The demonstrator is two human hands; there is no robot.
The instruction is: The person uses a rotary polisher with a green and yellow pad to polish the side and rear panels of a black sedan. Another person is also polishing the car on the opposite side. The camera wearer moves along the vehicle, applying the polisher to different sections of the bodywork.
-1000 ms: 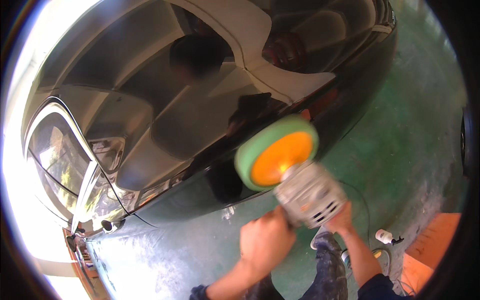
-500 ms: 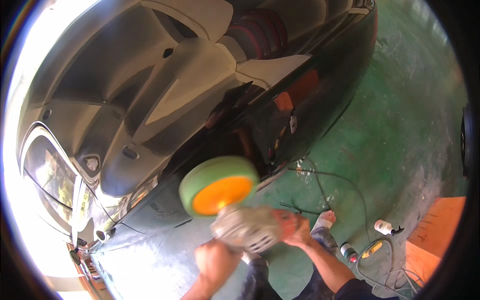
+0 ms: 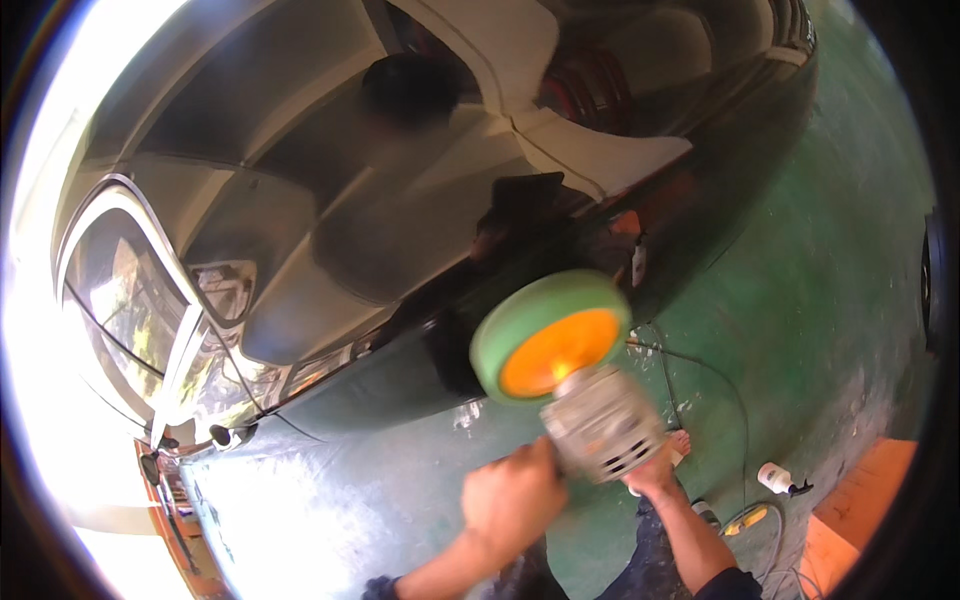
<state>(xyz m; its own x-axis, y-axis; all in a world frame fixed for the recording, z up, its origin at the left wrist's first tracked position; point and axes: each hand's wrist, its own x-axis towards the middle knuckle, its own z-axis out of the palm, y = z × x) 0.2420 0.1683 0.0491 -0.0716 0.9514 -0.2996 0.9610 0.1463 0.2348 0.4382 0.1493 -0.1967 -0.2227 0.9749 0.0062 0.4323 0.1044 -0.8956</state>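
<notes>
Both my hands are closed on a polisher (image 3: 605, 420) with a grey metal head. Its round green foam pad (image 3: 492, 345) surrounds an orange backing disc (image 3: 560, 352). My left hand (image 3: 512, 495) grips the left side of the tool, where its handle is mostly covered by my fingers. At the body behind the head, my right hand (image 3: 655, 472) is wrapped round the rear grip. The pad faces the lower side of a glossy black car (image 3: 330, 240); I cannot tell whether it touches the paint. Slight blur lies over the pad and hands.
A dark cable (image 3: 740, 420) runs across the green floor (image 3: 800, 300). Near my right foot (image 3: 680, 443) lie a white bottle with a black top (image 3: 774, 477) and a yellow connector (image 3: 745, 520). An orange box (image 3: 860, 510) stands at the lower right.
The polisher, held in both hands, has moved right and slightly up along the car's side. The view has shifted, so the car's panels and reflections appear further right.
</notes>
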